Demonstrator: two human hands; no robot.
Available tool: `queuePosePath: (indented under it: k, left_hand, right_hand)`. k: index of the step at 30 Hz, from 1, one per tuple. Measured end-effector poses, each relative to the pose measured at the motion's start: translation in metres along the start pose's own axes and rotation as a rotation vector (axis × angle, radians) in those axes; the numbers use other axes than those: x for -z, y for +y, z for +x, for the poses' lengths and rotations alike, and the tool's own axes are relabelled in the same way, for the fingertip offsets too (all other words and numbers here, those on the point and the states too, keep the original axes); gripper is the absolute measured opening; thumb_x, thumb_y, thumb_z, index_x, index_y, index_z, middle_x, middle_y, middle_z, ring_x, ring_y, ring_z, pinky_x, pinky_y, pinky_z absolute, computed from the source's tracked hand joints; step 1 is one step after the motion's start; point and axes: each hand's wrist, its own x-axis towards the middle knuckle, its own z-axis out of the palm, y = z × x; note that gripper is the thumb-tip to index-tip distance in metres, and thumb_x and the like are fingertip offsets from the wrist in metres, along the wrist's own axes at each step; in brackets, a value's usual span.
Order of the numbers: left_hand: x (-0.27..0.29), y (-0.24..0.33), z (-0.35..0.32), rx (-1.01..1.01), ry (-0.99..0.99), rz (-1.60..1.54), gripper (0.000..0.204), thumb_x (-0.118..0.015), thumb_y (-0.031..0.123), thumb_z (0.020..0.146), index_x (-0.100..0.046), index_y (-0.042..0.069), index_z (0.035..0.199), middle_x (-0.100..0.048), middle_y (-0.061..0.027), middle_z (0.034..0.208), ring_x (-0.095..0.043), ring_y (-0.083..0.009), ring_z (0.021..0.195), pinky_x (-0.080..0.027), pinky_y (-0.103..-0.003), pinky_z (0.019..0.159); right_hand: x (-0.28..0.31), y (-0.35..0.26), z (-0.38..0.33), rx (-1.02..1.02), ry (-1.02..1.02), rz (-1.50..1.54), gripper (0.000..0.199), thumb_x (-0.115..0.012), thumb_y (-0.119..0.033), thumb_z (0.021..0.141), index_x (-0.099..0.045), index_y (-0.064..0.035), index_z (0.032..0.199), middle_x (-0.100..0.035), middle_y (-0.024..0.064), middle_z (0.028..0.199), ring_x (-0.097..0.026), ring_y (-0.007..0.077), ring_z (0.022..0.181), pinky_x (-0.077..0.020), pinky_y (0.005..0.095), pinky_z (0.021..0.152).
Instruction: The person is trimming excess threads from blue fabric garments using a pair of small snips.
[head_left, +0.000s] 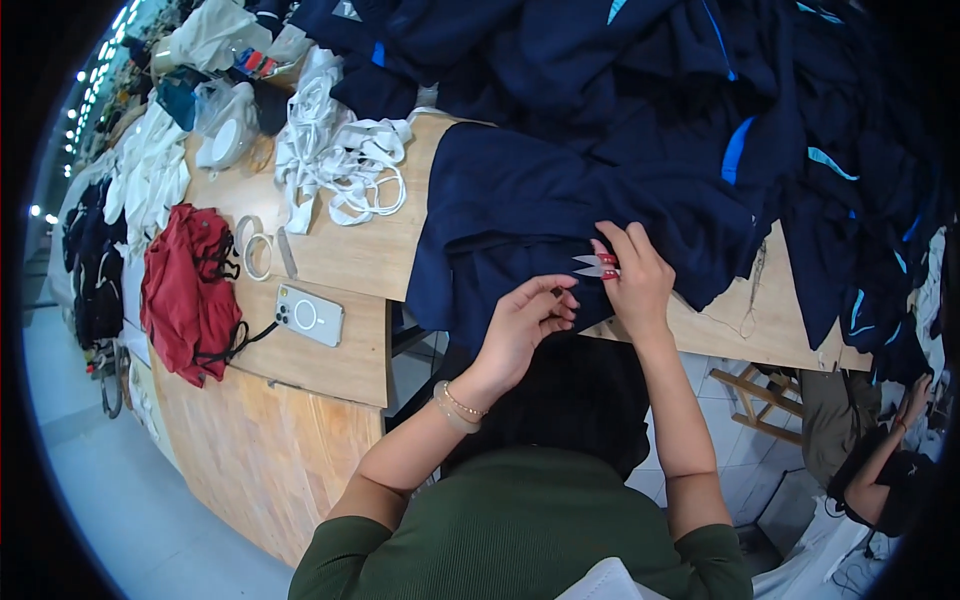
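Note:
My right hand (636, 275) grips a pair of thread snips (598, 267) with red handles and pale pointed blades. The blades point left and stand slightly apart. Just below and left of them is my left hand (528, 318), its fingers curled in toward the thumb. Whatever those fingers may pinch is too small to make out. Both hands are over the near part of a dark navy garment (500, 200), which lies folded on the wooden table and hangs over its front edge toward my lap.
A large heap of navy garments (640, 70) with blue trim covers the far side. To the left lie white straps (370, 165), tape rolls (257, 255), a phone (309, 315) and a red cloth bag (190, 290). Another person's arm (880, 465) shows at lower right, near a wooden stool (760, 400).

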Motion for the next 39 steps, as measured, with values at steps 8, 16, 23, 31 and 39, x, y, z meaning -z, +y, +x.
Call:
queuePosePath:
  k: [8, 16, 23, 31, 39]
  left_hand:
    - [-0.001, 0.008, 0.017, 0.003, 0.021, -0.087, 0.027, -0.049, 0.013, 0.097, -0.056, 0.0, 0.12, -0.063, -0.0053, 0.098, -0.06, -0.0123, 0.09, -0.05, -0.027, 0.084]
    - [0.003, 0.009, 0.016, 0.0, 0.006, -0.06, 0.032, -0.047, 0.013, 0.098, -0.053, -0.001, 0.126, -0.063, -0.0071, 0.104, -0.06, -0.014, 0.095, -0.05, -0.029, 0.087]
    - [-0.012, 0.014, 0.022, -0.013, -0.043, -0.064, 0.034, -0.049, 0.015, 0.098, -0.051, 0.0, 0.129, -0.062, -0.0068, 0.109, -0.06, -0.0145, 0.099, -0.049, -0.03, 0.089]
    - [0.004, 0.006, 0.024, -0.032, 0.02, -0.101, 0.027, -0.05, 0.015, 0.098, -0.053, 0.001, 0.121, -0.063, -0.0067, 0.104, -0.061, -0.014, 0.094, -0.05, -0.028, 0.086]
    - [-0.029, 0.026, 0.021, -0.068, -0.116, -0.163, 0.033, -0.054, 0.028, 0.098, -0.054, 0.002, 0.12, -0.06, -0.008, 0.116, -0.058, -0.017, 0.107, -0.049, -0.035, 0.089]
  right_hand:
    - [-0.004, 0.01, 0.0, 0.107, 0.055, 0.024, 0.043, -0.073, -0.001, 0.066, -0.06, -0.0055, 0.107, -0.051, 0.0069, 0.085, -0.06, 0.0239, 0.073, -0.0495, 0.0342, 0.062]
    - [0.009, 0.013, 0.001, 0.112, 0.066, 0.053, 0.026, -0.072, -0.001, 0.071, -0.063, -0.0041, 0.095, -0.052, 0.0068, 0.078, -0.06, 0.0245, 0.066, -0.048, 0.0336, 0.057]
    - [0.019, 0.018, 0.008, 0.097, 0.065, 0.09, 0.021, -0.072, -0.004, 0.075, -0.062, -0.0049, 0.093, -0.052, 0.0068, 0.079, -0.06, 0.024, 0.067, -0.0479, 0.0332, 0.056]
    - [0.014, 0.026, 0.009, 0.149, 0.041, 0.025, 0.016, -0.072, -0.005, 0.076, -0.062, -0.0051, 0.089, -0.053, 0.0061, 0.078, -0.062, 0.0229, 0.069, -0.0493, 0.0334, 0.057]
    - [0.05, -0.009, 0.01, -0.147, 0.059, 0.507, 0.009, -0.067, 0.006, 0.078, -0.062, 0.0013, 0.083, -0.05, 0.0069, 0.069, -0.053, 0.0164, 0.059, -0.0405, 0.0261, 0.053]
